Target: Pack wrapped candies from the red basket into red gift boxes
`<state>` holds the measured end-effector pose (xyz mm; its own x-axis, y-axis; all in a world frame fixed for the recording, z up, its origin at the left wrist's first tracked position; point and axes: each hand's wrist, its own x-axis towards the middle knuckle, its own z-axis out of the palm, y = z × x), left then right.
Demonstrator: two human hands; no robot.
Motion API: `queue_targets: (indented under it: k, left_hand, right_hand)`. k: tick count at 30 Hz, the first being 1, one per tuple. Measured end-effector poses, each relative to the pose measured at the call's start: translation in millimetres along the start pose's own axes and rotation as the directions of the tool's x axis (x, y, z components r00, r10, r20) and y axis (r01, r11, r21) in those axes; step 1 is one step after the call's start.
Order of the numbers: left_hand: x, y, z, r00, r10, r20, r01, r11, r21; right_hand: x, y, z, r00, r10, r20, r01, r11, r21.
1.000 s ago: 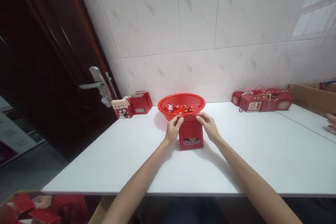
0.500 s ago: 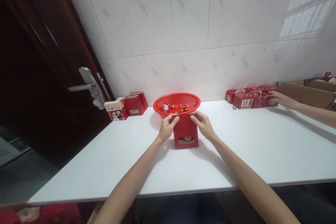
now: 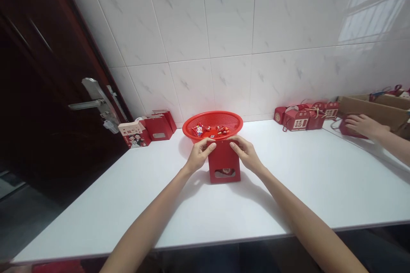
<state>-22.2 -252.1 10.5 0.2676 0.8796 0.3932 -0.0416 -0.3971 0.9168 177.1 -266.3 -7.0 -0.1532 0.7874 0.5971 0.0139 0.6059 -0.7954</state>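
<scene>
A red gift box (image 3: pixel 224 160) stands upright on the white table, its oval window near the bottom facing me. Through the window something dark red with a pale print shows. My left hand (image 3: pixel 199 155) pinches the top left corner, thumb in front and fingers behind. At the top right corner my right hand (image 3: pixel 247 153) pinches it the same way. Right behind the box sits a red plastic basket (image 3: pixel 213 116) with several wrapped candies (image 3: pixel 223 129) inside; the box and my hands hide part of its front.
To the left stand red boxes (image 3: pixel 159 127) and a pink box with a cartoon couple (image 3: pixel 135 134). Several red handled boxes (image 3: pixel 297 119) line the wall at right. Another person's hand (image 3: pixel 365 124) holds a red box (image 3: pixel 350 130) before a cardboard carton (image 3: pixel 374 108).
Both my hands keep their pinch on the box, which stays upright. The other person's hand has moved right, bringing a red box away from the row toward the carton. My view has shifted slightly.
</scene>
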Motion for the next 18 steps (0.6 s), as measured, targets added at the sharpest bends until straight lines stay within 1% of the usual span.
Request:
queue_targets:
  k: [4,7,9,11,14,16,18]
  left_hand:
    - [3.1,-2.3,-0.9,1.0,-0.026,-0.002,0.026,1.0,-0.012]
    - [6.7,-0.7,-0.5,0.997,-0.078,0.012,0.078,0.997,-0.023]
    - [8.1,0.3,1.2,0.994,-0.104,0.031,0.105,0.994,-0.038]
    - [8.3,-0.8,3.7,0.99,-0.129,0.063,0.133,0.99,-0.052]
    - [8.0,-6.5,6.4,0.977,-0.179,0.113,0.189,0.978,-0.084]
    - [9.5,-10.5,6.8,0.972,-0.2,0.126,0.214,0.972,-0.103]
    - [12.9,-12.5,6.4,0.971,-0.202,0.127,0.215,0.972,-0.099]
  right_hand:
    - [1.7,3.9,0.3,0.999,0.029,-0.013,-0.029,0.999,0.016]
    - [4.4,2.3,-2.3,0.998,0.067,0.006,-0.067,0.992,0.108]
    - [5.1,0.7,-5.8,0.994,0.112,0.018,-0.113,0.976,0.186]
    - [4.0,0.1,-10.1,0.982,0.187,0.026,-0.188,0.955,0.229]
    - [0.2,0.7,-15.7,0.949,0.313,0.039,-0.313,0.921,0.233]
    - [-1.6,0.9,-17.8,0.93,0.364,0.053,-0.366,0.902,0.23]
    - [-1.3,0.0,-19.2,0.92,0.385,0.067,-0.39,0.892,0.227]
